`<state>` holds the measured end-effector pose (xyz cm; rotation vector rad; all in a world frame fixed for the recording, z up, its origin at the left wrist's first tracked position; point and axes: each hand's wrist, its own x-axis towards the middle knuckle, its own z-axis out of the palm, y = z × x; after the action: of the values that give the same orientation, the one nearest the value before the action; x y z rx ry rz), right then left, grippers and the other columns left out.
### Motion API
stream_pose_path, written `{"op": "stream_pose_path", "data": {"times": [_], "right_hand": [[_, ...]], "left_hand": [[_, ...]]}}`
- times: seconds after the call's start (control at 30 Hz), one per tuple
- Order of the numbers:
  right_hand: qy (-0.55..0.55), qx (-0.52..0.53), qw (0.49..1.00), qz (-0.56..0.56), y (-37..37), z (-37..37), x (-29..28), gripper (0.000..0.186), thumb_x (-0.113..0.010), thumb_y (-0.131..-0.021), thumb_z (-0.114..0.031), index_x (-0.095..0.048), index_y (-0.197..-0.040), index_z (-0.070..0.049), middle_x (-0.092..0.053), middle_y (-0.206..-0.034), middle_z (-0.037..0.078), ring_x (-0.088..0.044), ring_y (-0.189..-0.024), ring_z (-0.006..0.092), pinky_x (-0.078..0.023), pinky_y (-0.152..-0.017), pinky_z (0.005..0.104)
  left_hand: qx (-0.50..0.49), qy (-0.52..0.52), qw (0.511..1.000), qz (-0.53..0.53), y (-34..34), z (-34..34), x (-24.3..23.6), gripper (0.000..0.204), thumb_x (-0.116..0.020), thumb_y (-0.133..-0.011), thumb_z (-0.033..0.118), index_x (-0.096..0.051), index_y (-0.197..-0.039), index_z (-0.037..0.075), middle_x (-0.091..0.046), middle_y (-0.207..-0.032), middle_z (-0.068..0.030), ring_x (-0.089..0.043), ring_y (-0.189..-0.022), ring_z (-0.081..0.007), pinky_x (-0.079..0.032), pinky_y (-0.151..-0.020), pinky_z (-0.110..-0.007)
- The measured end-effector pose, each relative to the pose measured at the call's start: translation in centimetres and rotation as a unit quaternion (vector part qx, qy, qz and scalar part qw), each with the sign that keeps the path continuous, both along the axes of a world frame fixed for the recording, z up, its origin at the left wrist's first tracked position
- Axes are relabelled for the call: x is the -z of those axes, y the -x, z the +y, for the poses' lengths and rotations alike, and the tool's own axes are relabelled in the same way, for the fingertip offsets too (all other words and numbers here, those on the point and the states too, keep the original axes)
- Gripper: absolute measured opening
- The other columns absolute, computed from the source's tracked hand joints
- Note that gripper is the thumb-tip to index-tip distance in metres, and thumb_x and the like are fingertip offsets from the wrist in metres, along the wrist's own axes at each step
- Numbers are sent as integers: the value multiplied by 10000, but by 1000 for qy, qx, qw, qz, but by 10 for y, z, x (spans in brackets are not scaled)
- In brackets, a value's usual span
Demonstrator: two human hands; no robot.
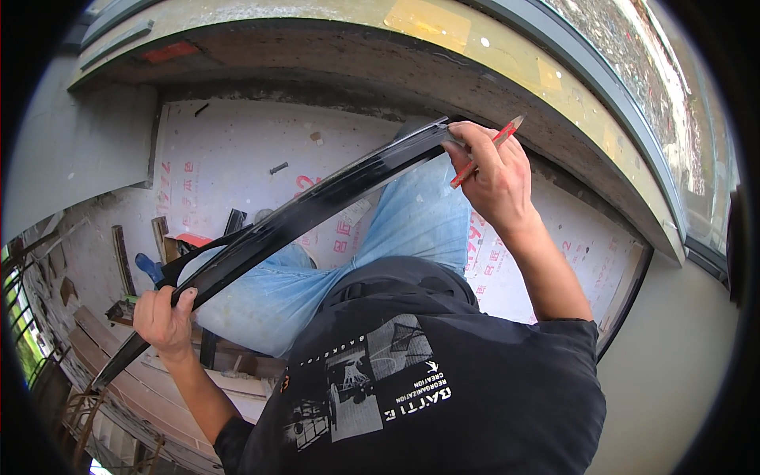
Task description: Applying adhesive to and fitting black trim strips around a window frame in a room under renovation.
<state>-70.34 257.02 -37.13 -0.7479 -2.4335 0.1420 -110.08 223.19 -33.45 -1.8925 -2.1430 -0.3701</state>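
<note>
A long, glossy black profile strip slants across my lap, its far end up to the right and its near end down to the left. My left hand is closed around its lower left part, thumb on top. At the upper right end, my right hand pinches the strip between thumb and fingers. That same hand also keeps a red carpenter's pencil tucked between its fingers, sharpened tip pointing up and right. The strip rests close above my jeans; part of its underside is hidden.
Ahead runs a curved-looking yellowish ledge below a grey window frame. White printed sheeting covers the floor, with a small bolt on it. Strip offcuts and a blue object lie at left, near a grey panel.
</note>
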Motion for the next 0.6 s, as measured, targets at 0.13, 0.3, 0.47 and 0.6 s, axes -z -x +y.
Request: {"op": "stream_pose_path", "data": {"times": [0.13,0.3,0.47,0.6], "right_hand": [[-44,-12,998,-37,6,6,-4,238,-830,-842,-117,-686,-1028,-78,-751,-940,75,-705,-798,256,-537,-737,377],[-55,-17,996,-62,10,8,-5,176,-794,-869,-121,-672,-992,-88,-726,-842,54,-678,-717,236,-504,-680,370],[-61,-2,997,-54,15,4,-12,172,-790,-864,-104,-667,-982,-83,-689,-775,58,-660,-673,240,-502,-666,367],[-58,0,997,-53,17,2,-14,167,-784,-860,-94,-658,-968,-81,-655,-727,52,-644,-646,238,-496,-657,364]], "left_hand": [[3,0,1000,-3,0,0,-2,436,-807,-908,426,-670,-840,18,-478,-688,-111,-502,-602,-316,-371,-531,-427],[3,1,1000,5,-1,1,-4,431,-817,-903,417,-677,-840,14,-481,-683,-110,-497,-593,-315,-366,-524,-423],[5,-6,1000,1,1,-2,-3,432,-831,-890,411,-681,-839,10,-490,-681,-111,-500,-590,-313,-370,-523,-417],[7,-10,1000,-1,-1,-4,-4,431,-838,-883,408,-681,-835,9,-493,-680,-111,-503,-591,-312,-372,-524,-417]]}}
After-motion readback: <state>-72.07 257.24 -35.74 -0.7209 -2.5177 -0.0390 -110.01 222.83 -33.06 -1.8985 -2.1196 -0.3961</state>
